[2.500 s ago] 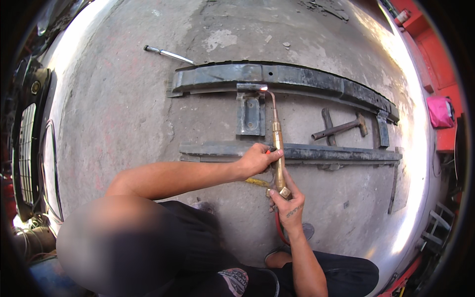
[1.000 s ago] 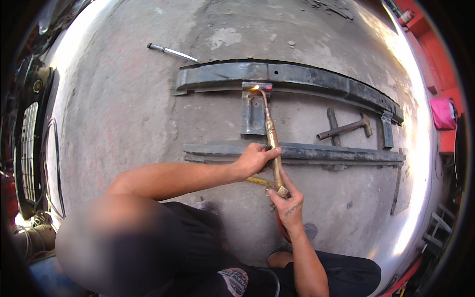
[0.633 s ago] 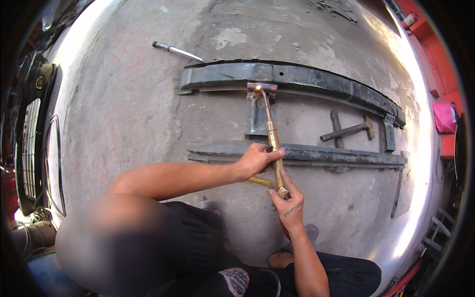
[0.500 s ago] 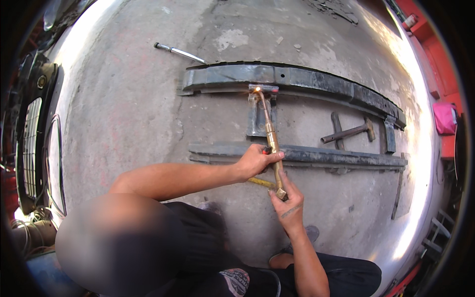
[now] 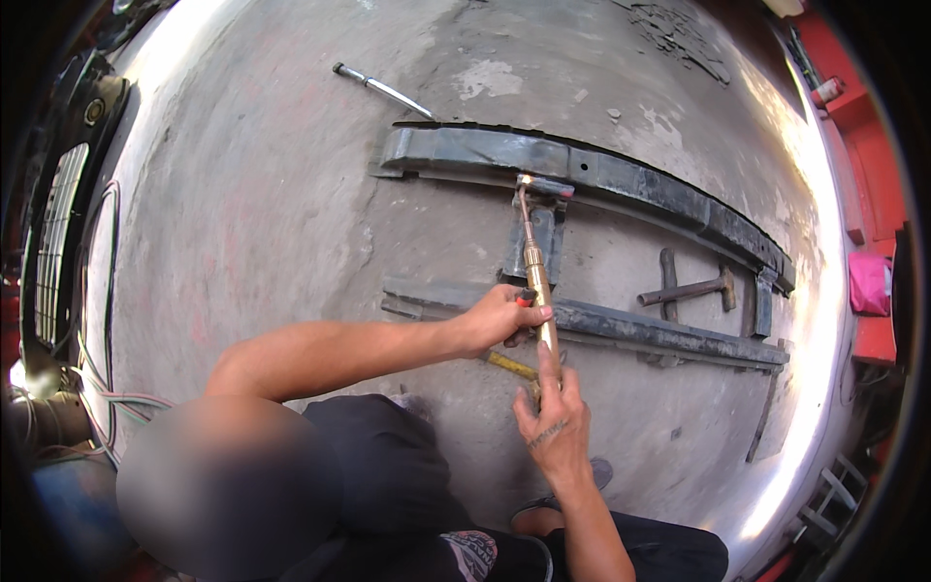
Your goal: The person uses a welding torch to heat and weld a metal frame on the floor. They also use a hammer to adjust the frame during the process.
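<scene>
My left hand (image 5: pixel 499 318) is closed around the brass body of a gas torch (image 5: pixel 539 287), its thumb across the top. A small red and black piece (image 5: pixel 525 298) shows by those fingers; its kind I cannot make out. My right hand (image 5: pixel 560 427) grips the torch's lower end, index finger stretched along the brass. The torch's thin bent tip meets a small metal bracket (image 5: pixel 548 187) at the long dark steel beam (image 5: pixel 475 152), with a faint glow there. Beneath my left hand passes a yellow, handle-like strip (image 5: pixel 511 365), partly hidden.
A second steel bar (image 5: pixel 659 335) lies nearer me, joined by an upright plate (image 5: pixel 763 308). Between the bars rests a hammer (image 5: pixel 693 288) across a short dark bar (image 5: pixel 667 267). A chrome rod tool (image 5: pixel 388 92) lies beyond. At left stands a car grille (image 5: pixel 60 218); hoses (image 5: pixel 126 398) run nearby.
The bright flame spot at the torch tip has shrunk to a faint glow. My right hand's fingers have straightened along the torch. The view has turned slightly, shifting the beams.
</scene>
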Action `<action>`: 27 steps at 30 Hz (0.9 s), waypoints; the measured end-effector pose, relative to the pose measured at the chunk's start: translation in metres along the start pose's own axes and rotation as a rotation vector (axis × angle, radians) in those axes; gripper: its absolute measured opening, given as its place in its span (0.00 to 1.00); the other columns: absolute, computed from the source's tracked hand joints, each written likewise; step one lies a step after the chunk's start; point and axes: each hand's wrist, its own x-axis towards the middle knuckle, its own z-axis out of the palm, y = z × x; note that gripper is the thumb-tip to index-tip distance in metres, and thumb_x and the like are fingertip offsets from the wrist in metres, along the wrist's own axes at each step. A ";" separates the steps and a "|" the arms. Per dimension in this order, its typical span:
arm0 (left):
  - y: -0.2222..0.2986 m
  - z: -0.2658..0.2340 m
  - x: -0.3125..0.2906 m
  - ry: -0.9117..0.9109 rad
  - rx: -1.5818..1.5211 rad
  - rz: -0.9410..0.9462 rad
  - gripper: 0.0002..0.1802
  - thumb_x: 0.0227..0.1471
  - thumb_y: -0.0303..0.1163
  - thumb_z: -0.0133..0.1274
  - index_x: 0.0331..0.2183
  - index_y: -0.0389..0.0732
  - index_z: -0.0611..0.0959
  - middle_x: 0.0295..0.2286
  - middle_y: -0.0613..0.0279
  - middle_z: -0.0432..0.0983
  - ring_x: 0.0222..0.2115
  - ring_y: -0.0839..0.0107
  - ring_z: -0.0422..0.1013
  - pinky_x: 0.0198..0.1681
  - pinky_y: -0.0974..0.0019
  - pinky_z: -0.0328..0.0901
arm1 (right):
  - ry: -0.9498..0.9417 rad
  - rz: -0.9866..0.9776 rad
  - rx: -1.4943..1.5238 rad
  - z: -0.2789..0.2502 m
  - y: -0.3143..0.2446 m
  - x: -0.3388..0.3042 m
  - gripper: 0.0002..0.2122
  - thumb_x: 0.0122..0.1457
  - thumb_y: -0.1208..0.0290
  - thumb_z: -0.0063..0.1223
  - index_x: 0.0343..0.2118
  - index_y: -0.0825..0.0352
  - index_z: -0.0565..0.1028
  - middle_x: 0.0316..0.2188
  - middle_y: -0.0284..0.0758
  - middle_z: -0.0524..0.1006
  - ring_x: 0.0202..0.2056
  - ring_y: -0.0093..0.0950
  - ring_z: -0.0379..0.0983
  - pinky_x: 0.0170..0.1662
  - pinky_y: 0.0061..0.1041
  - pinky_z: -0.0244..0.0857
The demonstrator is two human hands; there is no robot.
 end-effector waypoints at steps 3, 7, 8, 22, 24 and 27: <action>-0.010 -0.009 0.001 -0.039 -0.046 0.038 0.12 0.65 0.36 0.58 0.34 0.37 0.82 0.22 0.67 0.72 0.19 0.79 0.62 0.21 0.70 0.57 | -0.019 -0.012 -0.067 -0.006 -0.012 0.002 0.31 0.58 0.71 0.62 0.66 0.65 0.68 0.40 0.49 0.73 0.31 0.47 0.80 0.34 0.42 0.76; -0.016 -0.014 -0.003 -0.081 -0.167 0.056 0.12 0.65 0.36 0.57 0.34 0.38 0.80 0.22 0.68 0.70 0.19 0.80 0.61 0.22 0.70 0.56 | -0.026 -0.028 -0.167 -0.004 -0.022 0.002 0.31 0.59 0.72 0.62 0.66 0.65 0.67 0.39 0.48 0.73 0.30 0.48 0.79 0.33 0.42 0.75; -0.017 -0.014 -0.004 -0.084 -0.187 0.058 0.11 0.65 0.36 0.57 0.34 0.38 0.80 0.22 0.69 0.69 0.19 0.80 0.60 0.22 0.71 0.56 | -0.035 -0.016 -0.171 -0.003 -0.023 0.002 0.31 0.59 0.72 0.61 0.66 0.64 0.67 0.39 0.48 0.72 0.30 0.48 0.79 0.33 0.42 0.74; -0.027 -0.021 0.002 -0.192 -0.312 0.089 0.13 0.65 0.37 0.58 0.32 0.39 0.79 0.21 0.70 0.67 0.19 0.80 0.59 0.21 0.72 0.54 | -0.072 0.027 -0.211 -0.006 -0.038 0.003 0.31 0.61 0.71 0.61 0.67 0.63 0.66 0.38 0.47 0.72 0.30 0.47 0.79 0.33 0.43 0.73; -0.028 -0.022 0.004 -0.198 -0.308 0.095 0.13 0.65 0.38 0.58 0.32 0.39 0.79 0.20 0.70 0.67 0.19 0.80 0.59 0.21 0.72 0.54 | -0.077 0.028 -0.213 -0.007 -0.038 0.004 0.31 0.61 0.71 0.61 0.67 0.63 0.66 0.38 0.47 0.72 0.30 0.47 0.79 0.33 0.43 0.73; -0.031 -0.024 0.005 -0.196 -0.318 0.100 0.13 0.65 0.38 0.57 0.33 0.39 0.79 0.20 0.70 0.67 0.18 0.80 0.59 0.21 0.72 0.54 | -0.079 0.026 -0.215 -0.006 -0.038 0.005 0.31 0.61 0.71 0.61 0.67 0.62 0.66 0.39 0.47 0.72 0.31 0.47 0.79 0.33 0.42 0.74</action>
